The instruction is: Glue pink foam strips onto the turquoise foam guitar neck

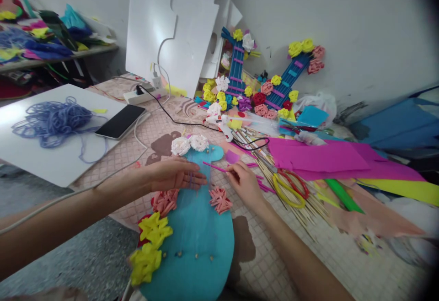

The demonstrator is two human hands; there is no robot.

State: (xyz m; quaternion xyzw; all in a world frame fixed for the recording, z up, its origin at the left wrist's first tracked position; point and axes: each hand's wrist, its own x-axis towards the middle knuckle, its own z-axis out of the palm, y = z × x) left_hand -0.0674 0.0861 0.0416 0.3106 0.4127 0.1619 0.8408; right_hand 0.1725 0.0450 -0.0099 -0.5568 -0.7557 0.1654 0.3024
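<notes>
Near the front edge of the surface [267, 264], the blue guitar-shaped board [221, 237] lies narrow end away, within easy reach. The left hand [183, 175], fingers straight, grips nothing, perhaps steadying the strings [209, 171]; the right hand [242, 180] pinches a magenta stick [216, 167], leaving its tip free.

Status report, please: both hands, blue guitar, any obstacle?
Right hand holds pink stick. Left hand extended over blue guitar. Scissors off to the right, not blocking.

No text, label, brand, number or sign can be read anywhere here.
</notes>
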